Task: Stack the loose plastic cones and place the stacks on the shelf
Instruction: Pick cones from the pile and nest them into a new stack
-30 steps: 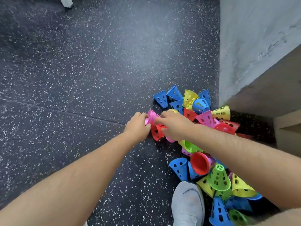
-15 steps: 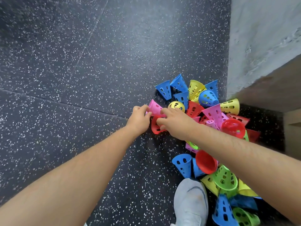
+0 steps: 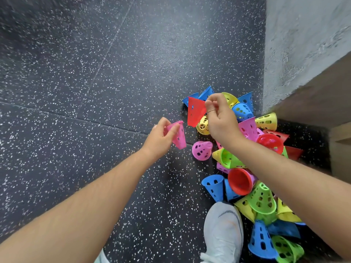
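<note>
My left hand point(image 3: 161, 138) holds a pink cone point(image 3: 179, 136) above the dark speckled floor, thumb and fingers curled round its narrow end. My right hand point(image 3: 220, 118) pinches the narrow end of a red cone point(image 3: 195, 113) and holds it in the air, wide end towards the pink cone, a short gap between the two. Below them lies a loose pile of perforated cones point(image 3: 252, 179) in blue, yellow, green, pink and red. A second pink cone point(image 3: 201, 150) lies on the floor at the pile's left edge.
A grey concrete wall point(image 3: 303, 44) rises at the right, with a wooden shelf edge point(image 3: 340, 137) beyond the pile. My white shoe point(image 3: 224, 234) stands at the bottom, touching the pile. Dark speckled floor point(image 3: 95, 82) spreads to the left.
Both hands have risen from the pile. The left lifted the pink cone, the right lifted the red cone that lay beneath it. A pink cone on the floor is now uncovered.
</note>
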The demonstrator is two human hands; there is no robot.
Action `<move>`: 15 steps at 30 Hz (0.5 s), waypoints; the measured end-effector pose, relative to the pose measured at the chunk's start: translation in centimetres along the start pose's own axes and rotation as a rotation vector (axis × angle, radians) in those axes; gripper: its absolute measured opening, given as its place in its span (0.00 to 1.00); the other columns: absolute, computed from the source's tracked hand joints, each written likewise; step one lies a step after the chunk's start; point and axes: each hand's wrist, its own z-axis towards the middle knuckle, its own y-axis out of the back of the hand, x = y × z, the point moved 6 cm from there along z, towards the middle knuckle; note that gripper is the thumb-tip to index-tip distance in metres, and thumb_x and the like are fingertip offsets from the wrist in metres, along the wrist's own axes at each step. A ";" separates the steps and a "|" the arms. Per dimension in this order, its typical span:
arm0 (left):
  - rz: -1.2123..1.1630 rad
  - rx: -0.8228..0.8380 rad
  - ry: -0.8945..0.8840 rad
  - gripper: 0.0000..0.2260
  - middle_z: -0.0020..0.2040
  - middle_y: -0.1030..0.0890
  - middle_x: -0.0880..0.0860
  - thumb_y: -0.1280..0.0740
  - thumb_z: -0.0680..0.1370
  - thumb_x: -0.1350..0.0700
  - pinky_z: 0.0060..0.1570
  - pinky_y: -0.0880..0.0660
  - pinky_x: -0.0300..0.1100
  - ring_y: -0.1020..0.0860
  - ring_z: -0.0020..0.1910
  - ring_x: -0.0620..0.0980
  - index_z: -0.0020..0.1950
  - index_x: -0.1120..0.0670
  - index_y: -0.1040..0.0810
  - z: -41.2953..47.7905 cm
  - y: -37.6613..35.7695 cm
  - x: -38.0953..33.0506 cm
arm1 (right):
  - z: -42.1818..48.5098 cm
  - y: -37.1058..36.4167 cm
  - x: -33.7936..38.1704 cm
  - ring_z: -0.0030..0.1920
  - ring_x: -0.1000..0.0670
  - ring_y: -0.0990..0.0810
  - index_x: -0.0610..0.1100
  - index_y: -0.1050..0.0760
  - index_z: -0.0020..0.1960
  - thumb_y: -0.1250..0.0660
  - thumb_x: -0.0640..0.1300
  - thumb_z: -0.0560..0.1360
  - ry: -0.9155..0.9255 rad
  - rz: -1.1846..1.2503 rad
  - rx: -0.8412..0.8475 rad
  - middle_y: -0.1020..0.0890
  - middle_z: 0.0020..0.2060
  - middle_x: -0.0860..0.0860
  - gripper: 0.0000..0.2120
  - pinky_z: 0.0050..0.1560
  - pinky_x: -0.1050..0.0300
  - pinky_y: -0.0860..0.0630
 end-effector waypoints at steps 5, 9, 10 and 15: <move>0.048 0.010 -0.103 0.24 0.56 0.25 0.52 0.20 0.71 0.44 0.47 0.22 0.43 0.19 0.51 0.51 0.54 0.43 0.35 -0.7 -0.7 -1.1 | -0.2 -0.6 0.8 0.35 0.54 0.32 0.47 0.30 0.50 0.40 0.46 0.84 0.021 0.022 0.065 0.26 0.36 0.41 0.06 0.38 0.50 0.32; -0.080 -0.034 -0.131 0.35 0.59 0.27 0.50 0.19 0.71 0.53 0.40 0.25 0.26 0.23 0.55 0.43 0.67 0.46 0.40 -1.1 -0.4 -2.3 | -1.0 -2.1 -0.3 0.38 0.52 0.26 0.49 0.28 0.50 0.38 0.46 0.83 0.055 -0.042 0.258 0.22 0.41 0.47 0.03 0.42 0.49 0.27; -0.098 -0.037 -0.143 0.37 0.60 0.26 0.50 0.19 0.71 0.55 0.41 0.25 0.26 0.22 0.56 0.42 0.70 0.46 0.40 -1.2 -0.3 -2.5 | -1.2 -2.5 -0.5 0.41 0.53 0.24 0.50 0.28 0.50 0.38 0.47 0.82 0.054 -0.056 0.297 0.21 0.45 0.49 0.03 0.43 0.51 0.26; -0.125 -0.035 -0.160 0.43 0.61 0.23 0.47 0.20 0.71 0.57 0.51 0.24 0.30 0.19 0.54 0.37 0.78 0.47 0.43 -0.7 -0.7 -2.6 | -2.5 -3.7 -2.2 0.63 0.58 0.24 0.55 0.29 0.59 0.36 0.54 0.79 -0.005 -0.152 0.444 0.22 0.63 0.58 0.10 0.63 0.50 0.25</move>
